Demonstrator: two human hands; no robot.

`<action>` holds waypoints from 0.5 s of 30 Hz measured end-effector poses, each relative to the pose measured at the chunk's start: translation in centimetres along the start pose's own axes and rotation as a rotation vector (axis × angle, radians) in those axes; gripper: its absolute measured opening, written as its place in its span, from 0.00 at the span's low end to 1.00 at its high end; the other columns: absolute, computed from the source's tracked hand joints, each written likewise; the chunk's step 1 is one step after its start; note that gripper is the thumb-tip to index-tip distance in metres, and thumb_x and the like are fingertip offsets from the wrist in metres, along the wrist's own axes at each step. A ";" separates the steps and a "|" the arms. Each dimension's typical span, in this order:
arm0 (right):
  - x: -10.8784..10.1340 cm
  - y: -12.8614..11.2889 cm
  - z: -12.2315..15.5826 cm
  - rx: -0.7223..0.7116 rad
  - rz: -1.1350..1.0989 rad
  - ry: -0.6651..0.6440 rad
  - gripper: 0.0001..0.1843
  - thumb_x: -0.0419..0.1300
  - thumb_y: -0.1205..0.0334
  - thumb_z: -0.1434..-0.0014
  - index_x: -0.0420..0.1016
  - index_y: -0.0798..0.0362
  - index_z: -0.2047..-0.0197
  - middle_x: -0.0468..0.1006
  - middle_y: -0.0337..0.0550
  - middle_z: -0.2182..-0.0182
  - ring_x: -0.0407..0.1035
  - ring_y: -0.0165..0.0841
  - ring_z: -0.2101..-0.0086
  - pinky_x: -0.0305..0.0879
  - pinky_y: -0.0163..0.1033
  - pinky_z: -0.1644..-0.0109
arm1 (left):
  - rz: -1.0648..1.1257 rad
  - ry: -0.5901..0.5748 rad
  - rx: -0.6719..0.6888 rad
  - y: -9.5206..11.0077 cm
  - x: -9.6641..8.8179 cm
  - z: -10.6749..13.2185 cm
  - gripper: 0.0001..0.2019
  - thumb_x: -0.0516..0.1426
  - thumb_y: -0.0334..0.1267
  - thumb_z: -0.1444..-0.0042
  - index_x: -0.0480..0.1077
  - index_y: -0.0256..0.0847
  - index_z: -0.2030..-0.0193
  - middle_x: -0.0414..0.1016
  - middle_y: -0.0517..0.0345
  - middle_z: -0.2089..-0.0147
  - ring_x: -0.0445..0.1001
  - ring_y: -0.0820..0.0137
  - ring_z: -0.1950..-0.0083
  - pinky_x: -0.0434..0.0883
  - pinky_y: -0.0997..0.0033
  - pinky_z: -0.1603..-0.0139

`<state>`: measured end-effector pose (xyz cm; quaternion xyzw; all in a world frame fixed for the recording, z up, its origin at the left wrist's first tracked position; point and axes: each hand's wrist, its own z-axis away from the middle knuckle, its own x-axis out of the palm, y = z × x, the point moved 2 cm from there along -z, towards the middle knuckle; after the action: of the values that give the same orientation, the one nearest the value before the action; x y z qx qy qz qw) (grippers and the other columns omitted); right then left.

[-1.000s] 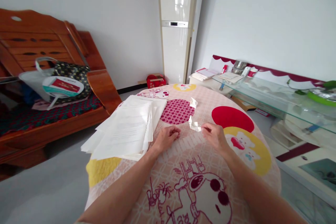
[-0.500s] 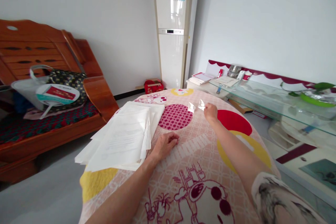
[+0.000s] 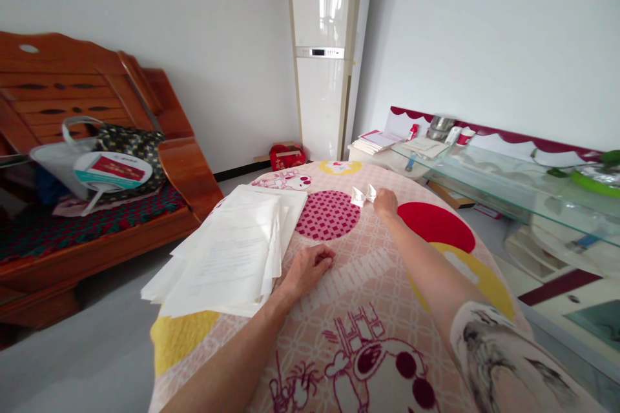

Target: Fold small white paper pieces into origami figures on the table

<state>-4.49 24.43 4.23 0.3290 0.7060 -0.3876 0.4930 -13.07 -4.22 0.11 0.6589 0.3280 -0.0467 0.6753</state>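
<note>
My right hand (image 3: 385, 202) reaches to the far part of the table and pinches a small white folded paper (image 3: 371, 193). Just left of it, a second folded paper (image 3: 358, 196) stands on the tablecloth, very close to the first. Resting on the cloth nearer to me is my left hand (image 3: 310, 266), its fingers loosely curled with nothing visible in them. Beside it on the left lies a stack of white paper sheets (image 3: 232, 251), the top one with faint print.
A patterned cloth covers the table (image 3: 339, 297). Along the right wall, a glass-topped cabinet (image 3: 484, 171) carries papers, metal containers and a cup. A wooden bench (image 3: 184, 171) with a bag and a hand fan is on the left. A tall white appliance (image 3: 322, 103) fills the corner.
My right hand has moved the pinched paper slightly left, closing most of the gap to the other folded paper. My left hand stays on the cloth. The view has shifted a little.
</note>
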 end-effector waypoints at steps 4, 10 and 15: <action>0.0 -0.1 0.0 0.003 0.001 0.003 0.17 0.55 0.71 0.32 0.84 0.62 0.49 0.84 0.62 0.52 0.79 0.45 0.49 0.71 0.37 0.50 | -0.018 0.006 -0.005 0.1 -0.1 0.0 0.10 0.56 0.31 0.42 0.79 0.38 0.58 0.83 0.56 0.64 0.79 0.67 0.64 0.72 0.69 0.59; -0.4 -0.3 0.1 0.019 -0.004 0.004 0.15 0.57 0.68 0.32 0.85 0.62 0.51 0.84 0.63 0.52 0.80 0.45 0.51 0.72 0.37 0.51 | 0.000 0.004 -0.013 0.0 0.1 -0.1 0.10 0.56 0.32 0.42 0.79 0.37 0.57 0.83 0.55 0.64 0.80 0.67 0.63 0.72 0.70 0.59; -0.5 -0.3 0.0 0.036 0.004 0.015 0.15 0.58 0.68 0.33 0.84 0.62 0.50 0.84 0.64 0.52 0.80 0.46 0.50 0.72 0.38 0.51 | -0.008 0.006 -0.009 0.0 0.1 -0.1 0.10 0.56 0.32 0.42 0.78 0.37 0.58 0.83 0.55 0.64 0.79 0.67 0.63 0.71 0.70 0.59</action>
<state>-4.54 24.23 4.75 0.3418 0.7020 -0.3967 0.4826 -13.02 -4.13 0.08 0.6546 0.3328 -0.0461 0.6773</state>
